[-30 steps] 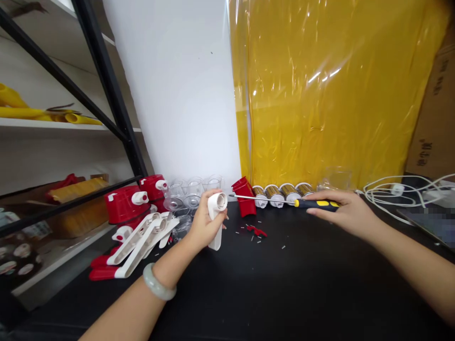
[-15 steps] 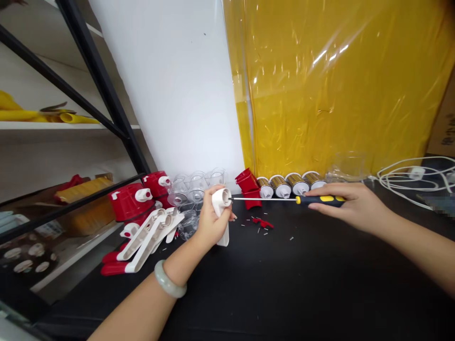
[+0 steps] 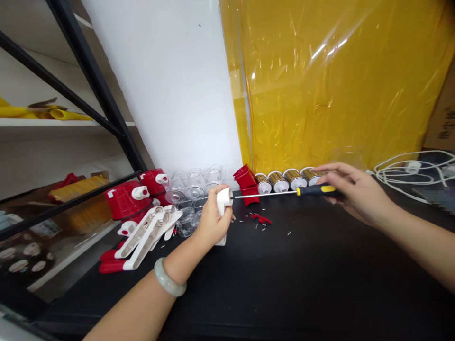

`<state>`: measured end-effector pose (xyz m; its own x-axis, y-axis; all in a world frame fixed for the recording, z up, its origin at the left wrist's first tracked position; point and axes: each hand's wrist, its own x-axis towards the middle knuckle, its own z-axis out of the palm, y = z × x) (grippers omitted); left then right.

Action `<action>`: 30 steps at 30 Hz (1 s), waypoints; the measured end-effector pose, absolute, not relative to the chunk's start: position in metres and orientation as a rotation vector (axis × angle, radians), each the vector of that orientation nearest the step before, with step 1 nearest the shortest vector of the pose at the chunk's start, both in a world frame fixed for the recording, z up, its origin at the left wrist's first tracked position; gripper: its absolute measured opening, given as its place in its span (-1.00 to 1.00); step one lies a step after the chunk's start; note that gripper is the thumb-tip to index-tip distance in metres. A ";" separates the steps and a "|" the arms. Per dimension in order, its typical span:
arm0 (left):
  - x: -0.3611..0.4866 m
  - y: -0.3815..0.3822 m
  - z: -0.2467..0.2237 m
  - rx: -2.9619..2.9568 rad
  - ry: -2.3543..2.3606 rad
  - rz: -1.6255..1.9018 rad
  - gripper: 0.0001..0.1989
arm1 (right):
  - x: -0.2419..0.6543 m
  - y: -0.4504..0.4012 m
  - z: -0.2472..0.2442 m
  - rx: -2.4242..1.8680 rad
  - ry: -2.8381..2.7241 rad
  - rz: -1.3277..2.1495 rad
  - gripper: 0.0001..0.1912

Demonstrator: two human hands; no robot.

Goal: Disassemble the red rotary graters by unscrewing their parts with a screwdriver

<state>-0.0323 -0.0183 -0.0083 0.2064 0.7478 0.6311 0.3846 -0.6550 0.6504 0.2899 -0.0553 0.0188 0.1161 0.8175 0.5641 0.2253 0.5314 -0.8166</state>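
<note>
My left hand [image 3: 211,218] is closed around a white plastic handle [image 3: 223,200] with a round socket at its top, turned to the right. In my right hand [image 3: 351,192] is the butt of a long screwdriver [image 3: 314,190] with a dark blue and yellow grip, the fingers loosely about it. Its thin shaft runs level to the left, and the tip enters the round socket; what it touches inside is hidden. Below the shaft, on the black table, lie a small red plastic part [image 3: 261,219] and several small metal pins or screws [image 3: 289,233].
At left lie white handles with red grips [image 3: 142,241], beside red housings [image 3: 128,200]. Clear plastic cups [image 3: 195,182] stand by the wall. Red pieces [image 3: 245,177] and grater drums [image 3: 294,179] line the back. White cables [image 3: 408,166] lie far right; a shelf rack [image 3: 117,118] rises left.
The white handle has turned so its socket faces more to the right. My right hand has shifted back along the screwdriver grip, its fingers looser and more spread.
</note>
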 end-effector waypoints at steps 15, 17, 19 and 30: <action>-0.032 -0.021 0.007 1.865 1.007 1.379 -0.58 | 0.297 -0.055 0.017 -1.096 -1.802 0.077 -0.60; -0.033 -0.019 0.009 1.827 0.997 1.332 -0.58 | 0.297 -0.057 0.019 -1.065 -1.785 0.094 -0.68; -0.032 -0.018 0.011 1.780 0.983 1.303 -0.56 | 0.296 -0.057 0.020 -1.053 -1.751 0.103 -0.69; -0.029 -0.017 0.011 1.676 0.991 1.303 -0.54 | 0.285 -0.050 0.010 -0.906 -1.432 0.520 -0.55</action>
<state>-0.0292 -0.0171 0.0108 0.1710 0.9122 0.3723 0.1152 -0.3938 0.9120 0.2847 -0.0500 0.0096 0.1134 0.7828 0.6118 0.2084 0.5833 -0.7850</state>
